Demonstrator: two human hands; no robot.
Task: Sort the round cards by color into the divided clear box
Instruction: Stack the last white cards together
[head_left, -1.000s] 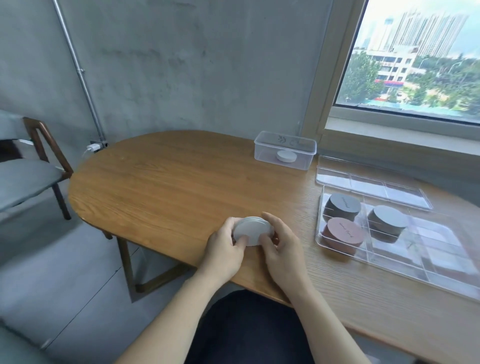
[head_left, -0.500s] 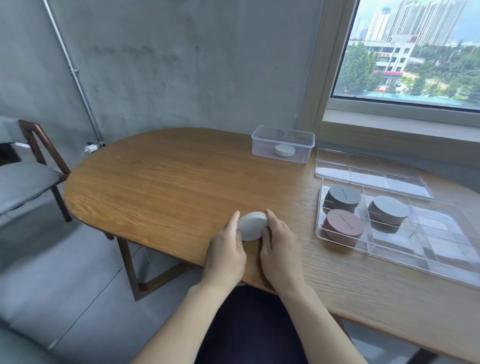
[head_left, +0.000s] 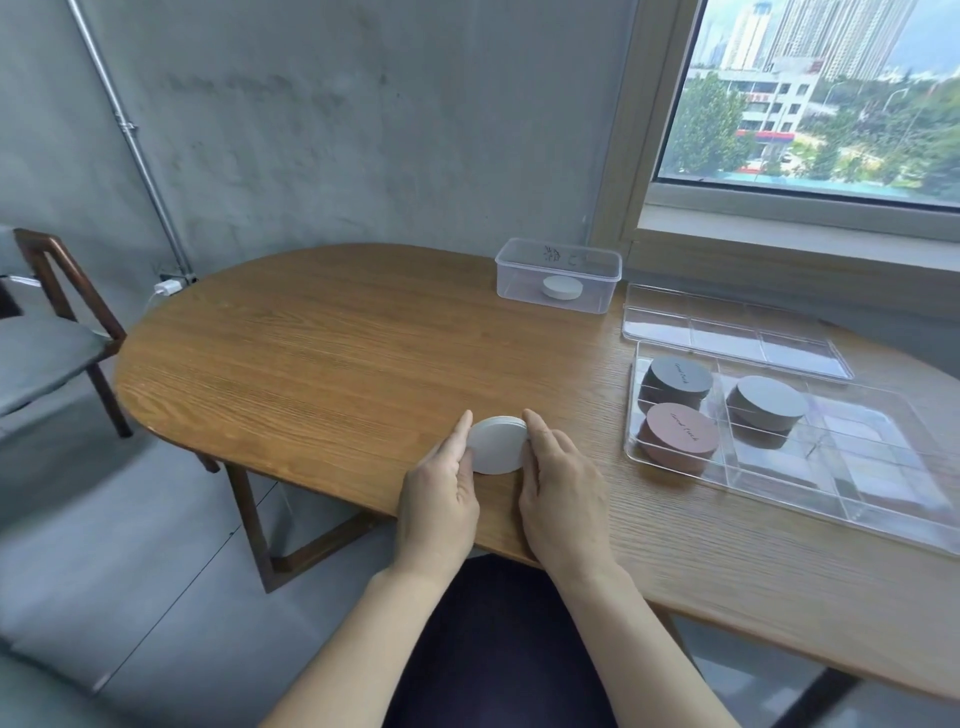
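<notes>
Left hand (head_left: 439, 499), right hand (head_left: 563, 499) flattened; card stack (head_left: 497, 444) pressed between them.

Left hand (head_left: 439, 499) and right hand (head_left: 563, 493) uncurled — straight now; flanking the white stack (head_left: 497, 446).

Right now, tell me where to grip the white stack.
By its rim, from left and right together: the white stack is a low round pile lying flat on the table, so pressing opposite edges likely keeps it aligned.

- Warm brown wood, visible grain, satin finish: table (head_left: 311, 364)
- Clear, glossy hard plastic: divided box (head_left: 878, 488)
- Matt, smooth, paper-like white: round cards (head_left: 496, 449)
- Rough grey concrete: wall (head_left: 363, 130)
</notes>
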